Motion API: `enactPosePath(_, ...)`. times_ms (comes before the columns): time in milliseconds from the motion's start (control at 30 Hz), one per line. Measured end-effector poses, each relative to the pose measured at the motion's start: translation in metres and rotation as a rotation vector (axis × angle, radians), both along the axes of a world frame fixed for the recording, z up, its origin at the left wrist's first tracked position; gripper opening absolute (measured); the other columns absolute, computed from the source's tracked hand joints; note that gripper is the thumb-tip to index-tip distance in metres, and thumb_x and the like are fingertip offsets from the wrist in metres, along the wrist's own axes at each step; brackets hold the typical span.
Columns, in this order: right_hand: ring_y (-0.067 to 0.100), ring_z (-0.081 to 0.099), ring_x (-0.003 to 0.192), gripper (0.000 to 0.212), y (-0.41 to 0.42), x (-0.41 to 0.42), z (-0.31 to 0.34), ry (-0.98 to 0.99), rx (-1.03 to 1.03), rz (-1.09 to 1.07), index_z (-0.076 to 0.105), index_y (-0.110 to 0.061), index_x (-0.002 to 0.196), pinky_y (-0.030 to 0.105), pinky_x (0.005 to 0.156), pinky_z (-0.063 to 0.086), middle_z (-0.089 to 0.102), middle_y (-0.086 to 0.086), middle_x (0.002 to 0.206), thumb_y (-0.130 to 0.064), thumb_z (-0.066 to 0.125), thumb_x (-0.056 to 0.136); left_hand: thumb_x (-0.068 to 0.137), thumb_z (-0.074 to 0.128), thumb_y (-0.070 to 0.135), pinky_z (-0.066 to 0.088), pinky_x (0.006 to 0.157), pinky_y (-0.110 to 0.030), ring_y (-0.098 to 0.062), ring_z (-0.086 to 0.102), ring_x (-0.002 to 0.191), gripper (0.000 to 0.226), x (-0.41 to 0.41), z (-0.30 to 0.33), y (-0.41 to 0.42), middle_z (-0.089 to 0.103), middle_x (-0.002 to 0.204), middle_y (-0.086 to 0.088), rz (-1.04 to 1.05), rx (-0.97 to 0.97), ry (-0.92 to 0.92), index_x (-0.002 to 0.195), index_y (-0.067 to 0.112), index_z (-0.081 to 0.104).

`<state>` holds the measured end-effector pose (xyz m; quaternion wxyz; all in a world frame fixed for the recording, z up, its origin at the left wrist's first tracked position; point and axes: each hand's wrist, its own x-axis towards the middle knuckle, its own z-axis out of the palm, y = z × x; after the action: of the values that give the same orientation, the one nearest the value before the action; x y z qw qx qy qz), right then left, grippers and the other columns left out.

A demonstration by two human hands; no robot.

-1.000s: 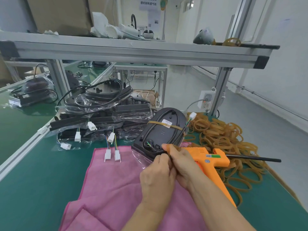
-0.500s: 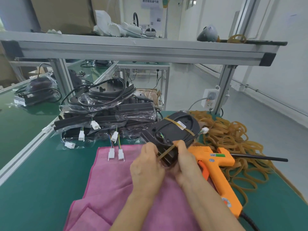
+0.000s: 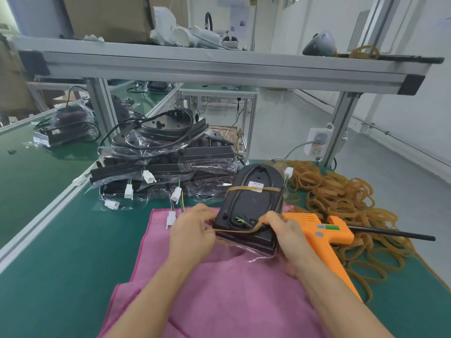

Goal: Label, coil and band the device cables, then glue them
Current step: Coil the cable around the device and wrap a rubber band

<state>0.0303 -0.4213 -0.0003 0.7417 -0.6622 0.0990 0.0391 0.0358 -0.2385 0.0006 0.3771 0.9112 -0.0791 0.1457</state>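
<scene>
A black device point(image 3: 251, 203) in a clear bag lies tilted over the pink cloth point(image 3: 219, 289), its cable coiled on its back. One tan rubber band point(image 3: 253, 189) crosses its far half beside a white label point(image 3: 255, 184). A second rubber band point(image 3: 234, 231) is stretched across the near end. My left hand point(image 3: 192, 236) pinches that band at the device's left corner. My right hand point(image 3: 288, 237) grips the band and the device's right corner. The cable's white connector point(image 3: 288, 171) sticks out at the far right.
An orange glue gun point(image 3: 324, 237) lies just right of my right hand, a black rod point(image 3: 390, 234) beside it. A heap of loose rubber bands point(image 3: 346, 203) covers the right of the green bench. Bagged black devices point(image 3: 166, 162) with white connectors are stacked behind the cloth.
Both hands have spread apart, stretching the second rubber band wide across the device's near end. The device has swung round and now lies flatter, lengthwise away from me.
</scene>
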Motion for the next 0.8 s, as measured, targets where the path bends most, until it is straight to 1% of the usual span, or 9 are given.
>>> enactPosePath(100,0.020,0.065,0.064,0.020,0.000,-0.001,-0.006,0.020,-0.019,0.006,0.074,-0.012,0.067,0.025,0.053,0.049,0.069,0.010,0.072,-0.016,0.059,0.080,0.067,0.058,0.005,0.046,0.070,-0.032,-0.022,0.064,0.087,0.027,-0.001,0.005,-0.006,0.071,0.091,0.007,0.068,0.116,-0.102,0.085,0.019,0.074)
enactPosePath(200,0.021,0.066,0.071,0.021,0.005,-0.003,-0.006,0.025,-0.068,0.046,0.072,-0.011,0.076,0.030,0.063,0.049,0.070,0.009,0.076,-0.029,0.064,0.068,0.059,0.053,-0.003,0.048,0.065,-0.031,-0.017,0.063,0.071,0.030,-0.002,0.008,-0.007,0.069,0.072,0.008,0.065,-0.072,-0.113,0.066,0.022,0.068)
enactPosePath(267,0.024,0.064,0.074,0.032,0.006,-0.004,-0.006,0.052,-0.047,0.037,0.071,-0.011,0.083,0.034,0.068,0.046,0.069,0.011,0.079,-0.033,0.065,0.061,0.061,0.052,-0.012,0.045,0.059,-0.024,-0.003,0.059,0.059,0.039,0.004,0.006,-0.002,0.062,0.058,0.012,0.112,-0.225,-0.017,0.055,0.026,0.058)
enactPosePath(367,0.027,0.063,0.073,0.041,0.000,-0.002,-0.009,0.066,0.062,-0.009,0.070,0.002,0.099,0.031,0.064,0.046,0.067,0.018,0.085,-0.025,0.065,0.068,0.066,0.052,-0.018,0.045,0.054,-0.017,-0.004,0.064,0.057,0.044,0.002,-0.001,0.004,0.066,0.058,0.010,0.027,-0.398,0.131,0.068,0.025,0.063)
enactPosePath(467,0.026,0.058,0.069,0.034,-0.002,-0.002,-0.009,0.049,0.094,-0.014,0.066,-0.006,0.092,0.028,0.057,0.045,0.060,0.018,0.082,-0.025,0.065,0.063,0.070,0.056,-0.021,0.057,0.072,-0.036,-0.021,0.070,0.077,0.055,-0.003,-0.013,0.009,0.074,0.074,0.010,-0.165,-0.457,0.241,0.085,0.030,0.070)
enactPosePath(533,0.028,0.059,0.071,0.036,-0.004,0.000,-0.007,0.049,0.147,-0.015,0.065,-0.006,0.091,0.033,0.063,0.048,0.060,0.020,0.084,-0.025,0.064,0.060,0.066,0.064,-0.016,0.058,0.078,-0.043,-0.023,0.068,0.087,0.053,-0.007,-0.018,0.013,0.074,0.083,0.006,-0.250,-0.552,0.255,0.097,0.028,0.071)
enactPosePath(600,0.033,0.060,0.080,0.042,-0.003,0.001,-0.003,0.063,0.201,0.004,0.065,-0.003,0.096,0.043,0.075,0.048,0.062,0.024,0.091,-0.024,0.064,0.060,0.061,0.063,-0.009,0.056,0.083,-0.039,-0.022,0.067,0.095,0.058,-0.005,-0.021,0.019,0.071,0.093,-0.001,-0.264,-0.612,0.232,0.108,0.023,0.068)
enactPosePath(700,0.032,0.061,0.075,0.034,-0.002,0.000,0.005,0.067,0.234,0.028,0.068,-0.006,0.086,0.042,0.073,0.048,0.064,0.021,0.088,-0.025,0.066,0.058,0.071,0.052,-0.025,0.050,0.082,-0.018,-0.012,0.063,0.092,0.061,-0.001,-0.020,0.028,0.067,0.099,-0.001,-0.275,-0.398,0.020,0.111,0.020,0.065)
enactPosePath(800,0.027,0.063,0.062,0.015,0.000,0.000,0.010,0.090,0.263,0.051,0.066,-0.015,0.067,0.034,0.064,0.050,0.066,0.013,0.074,-0.029,0.068,0.062,0.083,0.056,-0.018,0.049,0.074,-0.013,-0.003,0.058,0.082,0.050,-0.004,-0.023,0.022,0.064,0.093,0.016,-0.212,-0.267,-0.143,0.105,0.026,0.062)
